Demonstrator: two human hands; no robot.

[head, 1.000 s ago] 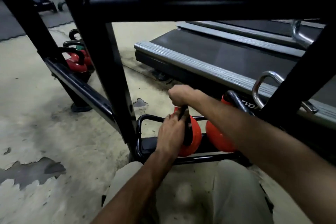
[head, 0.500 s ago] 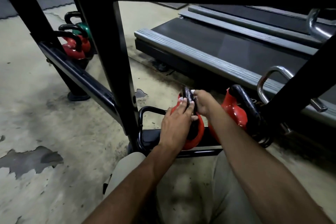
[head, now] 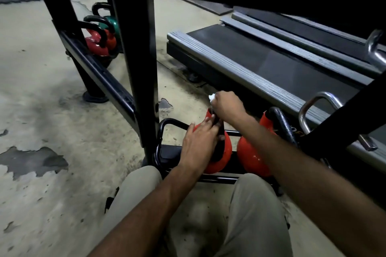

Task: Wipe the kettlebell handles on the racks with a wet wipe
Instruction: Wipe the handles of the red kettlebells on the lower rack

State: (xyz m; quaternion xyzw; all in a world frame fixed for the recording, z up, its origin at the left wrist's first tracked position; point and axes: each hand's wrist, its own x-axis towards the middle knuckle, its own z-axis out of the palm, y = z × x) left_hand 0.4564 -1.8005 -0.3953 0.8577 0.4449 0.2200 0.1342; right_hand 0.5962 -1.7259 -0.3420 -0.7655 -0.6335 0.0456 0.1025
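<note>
A red kettlebell (head: pixel 224 152) with a black handle sits on the bottom rail of the black rack (head: pixel 144 69). My left hand (head: pixel 200 142) rests on its body and handle with fingers laid flat. My right hand (head: pixel 226 106) is curled round the top of the handle, gripping a white wet wipe (head: pixel 212 97) that pokes out at the fist's far side. A second red kettlebell (head: pixel 253 158) with a black handle (head: pixel 281 123) stands just to the right, partly hidden by my right forearm.
More red and green kettlebells (head: pixel 100 37) sit on the far left of the low rail. A treadmill deck (head: pixel 261 64) lies behind the rack. A chrome handle (head: pixel 317 108) stands at right. My knees are near the bottom edge; worn concrete floor at left.
The right hand has slid up along the handle to its top, and the wipe now shows beyond the fist. The left hand stays on the kettlebell. The camera has tilted down.
</note>
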